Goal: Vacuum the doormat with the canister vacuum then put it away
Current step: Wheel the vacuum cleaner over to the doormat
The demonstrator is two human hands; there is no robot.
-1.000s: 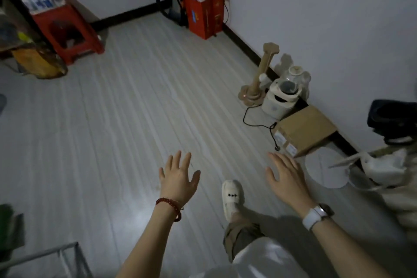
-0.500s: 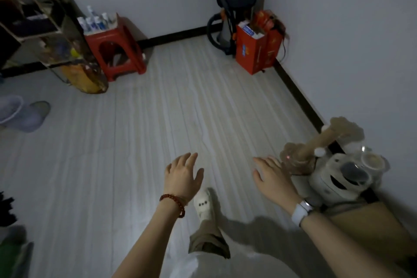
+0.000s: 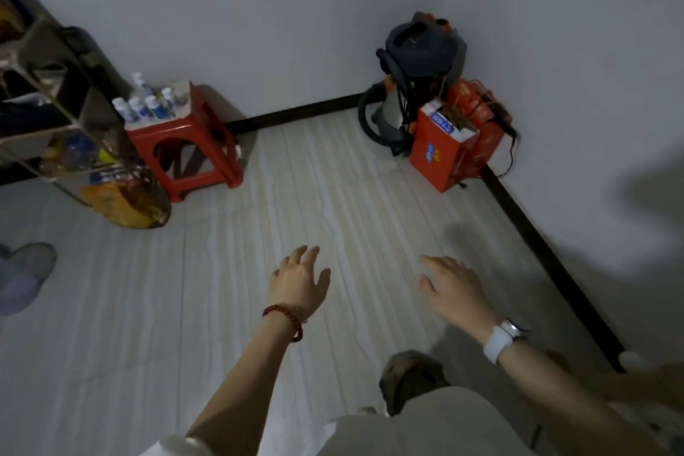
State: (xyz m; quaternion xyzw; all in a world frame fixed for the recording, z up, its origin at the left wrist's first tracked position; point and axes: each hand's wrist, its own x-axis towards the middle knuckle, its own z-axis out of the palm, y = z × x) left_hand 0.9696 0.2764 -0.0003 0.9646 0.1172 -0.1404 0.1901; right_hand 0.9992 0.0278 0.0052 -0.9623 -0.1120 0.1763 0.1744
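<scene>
Hands, left (image 3: 300, 279) and right (image 3: 453, 285), spread and empty, now nearer the corner vacuum (image 3: 414, 81) than a second ago; fetching it evidently next, doormat unseen.

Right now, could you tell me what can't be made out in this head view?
- Doormat: none shows in the head view.
- Canister vacuum: its base and part of its hose sit behind the red boxes.
- Bottles on the red stool: labels too small to read.
- Shelf rack: cut off by the left edge.
- Grey shoe: cut off at the left edge.
</scene>
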